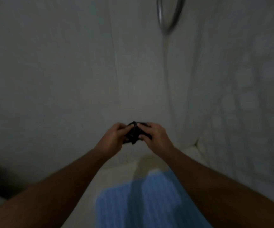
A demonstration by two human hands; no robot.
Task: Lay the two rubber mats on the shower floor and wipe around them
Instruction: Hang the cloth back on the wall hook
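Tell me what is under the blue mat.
The blue mat lies on the pale shower floor, bare beyond its far and left edges. The floor beneath it is covered. The left hand and right hand grip a dark bundle higher up.

**A:** where's the blue mat being kept rn?
**B:** it's being left flat on the pale shower floor, stripes showing, kinda blurry tbh. dark cloth is being held crumpled up off the floor.
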